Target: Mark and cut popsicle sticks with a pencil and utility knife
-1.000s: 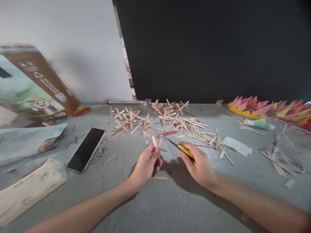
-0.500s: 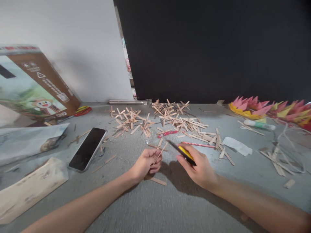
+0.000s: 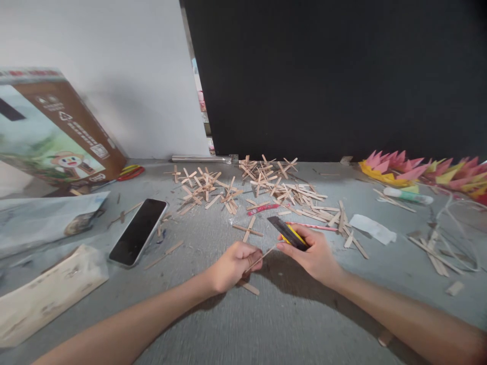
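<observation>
My left hand (image 3: 238, 264) pinches a thin wooden craft stick (image 3: 267, 253), which points up and right toward the other hand. My right hand (image 3: 315, 253) is closed round a yellow and black utility knife (image 3: 291, 235), its dark end pointing up and left. The stick's far end lies close to the right thumb; I cannot tell if they touch. Just beyond the hands, two crossed craft sticks (image 3: 248, 229) lie on the grey table (image 3: 228, 324). Another flat craft stick (image 3: 251, 289) lies below my left hand, partly hidden by it.
A large pile of craft sticks (image 3: 262, 185), many crossed, lies at the back. On the left are a phone (image 3: 137, 233), a printed box (image 3: 68, 132) and scissors (image 3: 130, 173). Toward the right lie a glue stick (image 3: 408, 195), a paper scrap (image 3: 373, 229), a white cable (image 3: 475, 243) and pink-yellow paper crowns (image 3: 395, 170).
My left hand has moved slightly right and down, and its stick has tilted toward the right hand. The knife has turned to show more of its flat side and uncovers the crossed sticks.
</observation>
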`<action>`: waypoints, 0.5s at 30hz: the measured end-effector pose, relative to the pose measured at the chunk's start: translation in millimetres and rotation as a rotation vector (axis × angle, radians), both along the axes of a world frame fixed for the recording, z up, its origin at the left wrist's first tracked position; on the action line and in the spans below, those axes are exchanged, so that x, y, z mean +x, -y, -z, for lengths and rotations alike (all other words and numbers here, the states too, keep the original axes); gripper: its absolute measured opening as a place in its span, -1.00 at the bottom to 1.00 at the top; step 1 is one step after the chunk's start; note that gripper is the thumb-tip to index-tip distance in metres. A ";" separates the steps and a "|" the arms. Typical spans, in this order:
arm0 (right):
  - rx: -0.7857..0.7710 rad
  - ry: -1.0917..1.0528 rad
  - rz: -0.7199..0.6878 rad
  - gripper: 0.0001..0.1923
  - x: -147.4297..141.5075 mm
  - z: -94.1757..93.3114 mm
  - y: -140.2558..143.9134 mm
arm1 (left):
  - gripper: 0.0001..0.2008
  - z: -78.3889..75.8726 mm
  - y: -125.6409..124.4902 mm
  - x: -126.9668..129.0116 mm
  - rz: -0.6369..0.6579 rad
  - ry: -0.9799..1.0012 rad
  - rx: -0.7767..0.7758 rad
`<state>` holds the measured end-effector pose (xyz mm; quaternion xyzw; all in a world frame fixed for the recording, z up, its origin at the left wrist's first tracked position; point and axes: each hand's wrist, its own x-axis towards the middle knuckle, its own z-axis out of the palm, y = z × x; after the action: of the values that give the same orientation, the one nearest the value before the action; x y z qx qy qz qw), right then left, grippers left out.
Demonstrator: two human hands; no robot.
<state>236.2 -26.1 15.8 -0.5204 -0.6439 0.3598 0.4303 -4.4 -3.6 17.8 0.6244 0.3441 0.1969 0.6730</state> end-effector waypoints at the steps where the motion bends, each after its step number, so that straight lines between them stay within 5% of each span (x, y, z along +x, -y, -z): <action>1: -0.007 0.005 -0.004 -0.68 0.1 0.0 0.2 | -0.26 0.2 0.9 0.4 0.001 -0.009 0.024; 5: -0.037 0.041 -0.068 -0.66 1.4 2.7 -0.5 | -0.28 3.8 3.4 1.3 0.014 -0.025 0.060; 9: -0.041 0.013 0.028 -0.61 1.3 5.4 -4.6 | -0.40 4.4 7.2 2.5 -0.070 -0.008 0.095; 15: -0.027 0.037 0.054 -0.63 -0.7 2.7 -6.7 | -0.62 -3.1 14.2 3.2 -0.113 -0.219 0.359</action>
<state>235.5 -19.4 13.1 -0.5500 -0.6326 0.3467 0.4208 -1.2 -17.8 21.0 0.7315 0.4091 0.2234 0.4976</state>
